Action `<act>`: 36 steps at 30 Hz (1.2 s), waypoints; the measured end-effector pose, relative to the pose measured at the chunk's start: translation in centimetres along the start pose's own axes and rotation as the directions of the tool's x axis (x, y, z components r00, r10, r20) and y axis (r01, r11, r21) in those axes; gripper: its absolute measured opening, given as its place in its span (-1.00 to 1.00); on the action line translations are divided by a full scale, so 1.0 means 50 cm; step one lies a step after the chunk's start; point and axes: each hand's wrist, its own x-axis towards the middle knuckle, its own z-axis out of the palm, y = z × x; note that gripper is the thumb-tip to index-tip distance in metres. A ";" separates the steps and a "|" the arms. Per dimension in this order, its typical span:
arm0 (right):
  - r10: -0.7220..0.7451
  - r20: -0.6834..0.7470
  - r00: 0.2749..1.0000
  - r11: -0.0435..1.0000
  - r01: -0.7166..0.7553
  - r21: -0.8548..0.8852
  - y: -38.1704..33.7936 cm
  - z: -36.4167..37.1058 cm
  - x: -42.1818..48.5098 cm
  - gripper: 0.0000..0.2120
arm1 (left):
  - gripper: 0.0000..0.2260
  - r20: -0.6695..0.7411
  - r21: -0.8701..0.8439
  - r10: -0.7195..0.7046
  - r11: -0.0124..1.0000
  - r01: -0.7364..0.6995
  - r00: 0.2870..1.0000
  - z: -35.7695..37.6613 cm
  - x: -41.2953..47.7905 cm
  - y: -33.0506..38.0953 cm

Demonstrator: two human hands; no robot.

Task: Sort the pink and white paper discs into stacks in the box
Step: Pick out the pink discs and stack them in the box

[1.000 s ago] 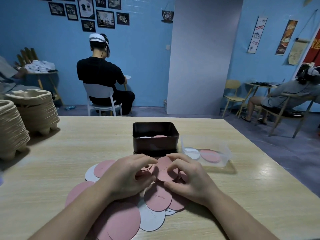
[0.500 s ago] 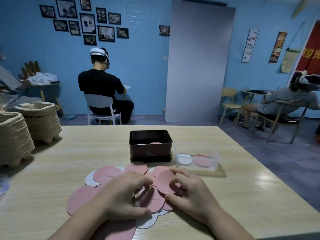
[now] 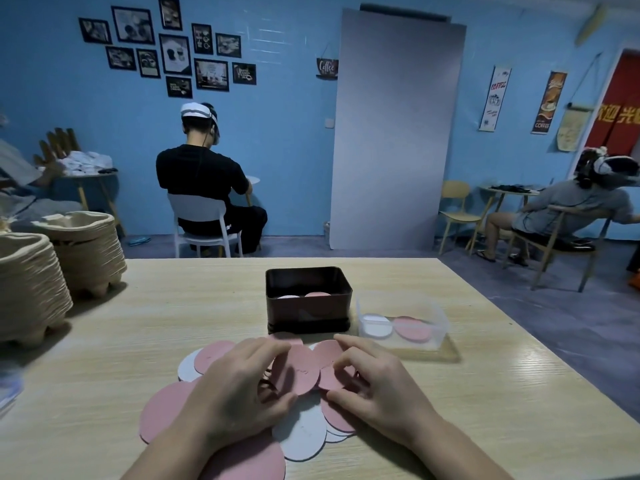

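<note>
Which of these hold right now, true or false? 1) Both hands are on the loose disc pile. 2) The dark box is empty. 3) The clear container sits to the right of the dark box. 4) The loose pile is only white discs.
1) True: left hand and right hand rest on the disc pile.
2) False: the dark box already holds a white disc and a pink disc, side by side.
3) True: the clear container stands just right of it.
4) False: the pile mixes pink and white discs.

Overlapping pink, white discs (image 3: 300, 374) before dark box (image 3: 308, 308)
</note>
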 end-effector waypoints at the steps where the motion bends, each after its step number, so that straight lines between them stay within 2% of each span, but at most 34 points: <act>1: -0.006 0.010 1.000 1.000 0.006 0.012 -0.005 0.005 0.007 -0.69 | -0.47 0.004 -0.007 -0.004 1.000 0.004 1.000 0.000 -0.001 -0.001; 7: -0.019 0.038 0.999 0.998 0.016 0.063 -0.025 0.027 0.030 -0.59 | -0.60 -0.017 -0.055 0.064 0.996 -0.065 0.998 0.004 0.004 0.002; 9: -0.037 0.058 0.998 0.997 0.033 0.067 -0.025 0.034 0.031 -0.56 | -0.59 -0.019 -0.062 0.084 0.994 -0.085 0.996 0.009 0.004 -0.001; 16: -0.132 0.059 0.989 0.990 0.129 0.065 -0.022 0.042 0.026 -0.65 | -0.65 -0.044 -0.025 0.200 0.979 -0.201 0.979 0.031 0.011 -0.007; 20: -0.146 -0.013 0.989 0.987 0.147 0.067 -0.028 0.032 0.021 -0.70 | -0.55 -0.054 -0.041 0.164 0.985 -0.167 0.985 0.026 0.003 -0.016; 25: -0.131 -0.063 0.989 0.984 0.138 0.116 -0.032 0.022 0.011 -0.72 | -0.81 -0.046 -0.108 0.168 0.979 -0.172 0.985 0.026 0.003 -0.019; 29: -0.127 -0.037 0.991 0.989 0.129 0.070 -0.037 0.025 0.010 -0.75 | -0.92 -0.049 -0.112 0.205 0.972 -0.209 0.978 0.029 0.005 -0.014; 36: -0.128 0.043 0.991 0.992 0.129 -0.012 -0.041 0.029 0.015 -0.71 | -0.89 -0.048 -0.118 0.218 0.968 -0.222 0.975 0.032 0.011 -0.019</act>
